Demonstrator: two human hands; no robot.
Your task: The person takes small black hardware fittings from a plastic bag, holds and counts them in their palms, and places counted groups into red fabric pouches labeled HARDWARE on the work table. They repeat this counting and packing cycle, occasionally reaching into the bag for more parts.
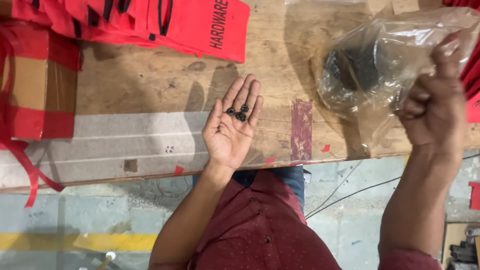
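My left hand [231,127] lies palm up over the wooden table [140,85], fingers together and flat. On its fingers rest three small black nuts [238,113]. My right hand [435,100] is raised at the right, fingers closed on the edge of a clear plastic bag [390,55]. Inside the bag sits a dark heap of small black parts [352,67]. The bag rests partly on the table.
A stack of red fabric pouches [150,20] lies at the table's far left. A cardboard box with red tape [35,85] stands at the left edge. More red items [472,85] show at the far right. Cables [350,190] run over the floor below.
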